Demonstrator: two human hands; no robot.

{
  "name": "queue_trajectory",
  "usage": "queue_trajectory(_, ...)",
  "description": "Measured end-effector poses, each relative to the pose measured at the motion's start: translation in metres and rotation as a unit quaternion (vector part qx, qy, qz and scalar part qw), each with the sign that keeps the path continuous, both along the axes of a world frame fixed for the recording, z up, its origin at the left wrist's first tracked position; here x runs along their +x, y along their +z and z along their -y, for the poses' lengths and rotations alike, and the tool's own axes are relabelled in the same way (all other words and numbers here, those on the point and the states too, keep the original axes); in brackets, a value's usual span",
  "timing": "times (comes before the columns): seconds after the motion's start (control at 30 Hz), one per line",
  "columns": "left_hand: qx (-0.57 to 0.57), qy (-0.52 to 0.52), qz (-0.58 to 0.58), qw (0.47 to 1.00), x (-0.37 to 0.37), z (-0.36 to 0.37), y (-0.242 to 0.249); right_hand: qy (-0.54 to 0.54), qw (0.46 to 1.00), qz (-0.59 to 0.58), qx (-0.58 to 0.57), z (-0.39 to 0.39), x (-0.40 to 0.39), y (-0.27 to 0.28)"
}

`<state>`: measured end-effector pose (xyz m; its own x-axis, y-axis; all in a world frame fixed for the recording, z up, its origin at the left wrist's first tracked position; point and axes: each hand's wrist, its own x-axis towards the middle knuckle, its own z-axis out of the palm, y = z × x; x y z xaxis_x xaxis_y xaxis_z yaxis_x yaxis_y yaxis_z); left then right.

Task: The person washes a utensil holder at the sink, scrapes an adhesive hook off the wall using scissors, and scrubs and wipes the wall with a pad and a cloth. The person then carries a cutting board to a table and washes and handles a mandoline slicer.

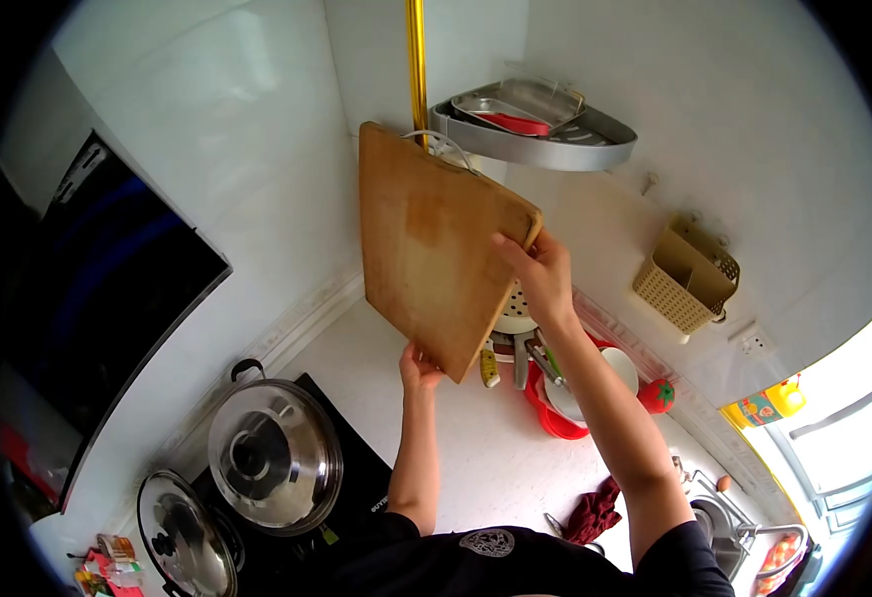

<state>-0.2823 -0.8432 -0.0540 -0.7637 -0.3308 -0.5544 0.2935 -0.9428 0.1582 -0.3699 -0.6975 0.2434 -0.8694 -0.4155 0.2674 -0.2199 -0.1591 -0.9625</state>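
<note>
A large wooden cutting board [436, 249] is held up in front of me, tilted, with a wire handle at its top edge. My right hand [540, 269] grips its right edge near the upper corner, thumb on the front face. Under the lower edge, my left hand [421, 366] supports the board, its fingers partly hidden behind the wood. Behind the board, a white colander [517, 310] and a knife with a yellowish handle [489, 363] are partly covered.
A corner shelf [535, 144] juts out above right, beside a golden pole [416, 60]. Lidded pots [275, 453] stand on the black stove at left. A red basin [555, 413] holds bowls. A beige basket [687, 274] hangs on the wall; a dark red cloth [593, 512] lies near the sink.
</note>
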Motion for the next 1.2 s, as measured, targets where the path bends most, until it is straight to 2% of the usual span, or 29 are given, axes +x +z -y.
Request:
queue_trajectory(0.27,-0.002,0.011,0.024,1.0,0.024,-0.022,0.014,0.018,1.0,-0.018,-0.005,-0.013,0.019,0.005)
queue_trajectory(0.37,-0.014,0.013,-0.007,1.0,0.034,-0.024,0.002,0.016,1.0,-0.009,-0.014,-0.026,0.032,0.005)
queue_trajectory(0.43,-0.028,0.007,0.023,0.999,0.046,-0.033,0.004,0.015,1.0,0.008,-0.025,-0.045,0.049,-0.001)
queue_trajectory(0.5,-0.03,-0.005,0.036,0.999,0.062,-0.049,0.027,0.014,0.998,0.027,-0.047,-0.07,0.071,0.001)
queue_trajectory(0.53,-0.041,-0.005,0.045,0.998,0.069,-0.058,0.035,0.004,0.999,0.022,-0.024,-0.087,0.083,0.004)
queue_trajectory(0.6,-0.066,-0.01,0.061,0.996,0.085,-0.074,0.044,-0.002,0.996,0.041,-0.084,-0.12,0.105,-0.002)
queue_trajectory(0.67,-0.042,-0.022,0.044,0.998,0.097,-0.085,0.03,-0.034,0.993,0.061,-0.092,-0.164,0.126,-0.009)
queue_trajectory(0.77,-0.025,-0.065,0.023,0.997,0.13,-0.114,0.026,-0.049,0.973,0.115,-0.192,-0.238,0.173,-0.013)
queue_trajectory(0.87,-0.046,-0.132,0.01,0.99,0.161,-0.161,0.064,-0.082,0.971,0.122,-0.19,-0.327,0.222,-0.039)
queue_trajectory(1.03,-0.08,-0.271,-0.043,0.958,0.203,-0.221,0.06,-0.166,0.944,0.131,-0.253,-0.453,0.326,-0.07)
queue_trajectory(1.13,-0.161,-0.324,0.005,0.932,0.228,-0.27,0.067,-0.217,0.918,0.108,-0.314,-0.506,0.402,-0.08)
queue_trajectory(1.2,-0.158,-0.375,0.016,0.913,0.25,-0.307,0.078,-0.26,0.902,0.098,-0.33,-0.54,0.452,-0.095)
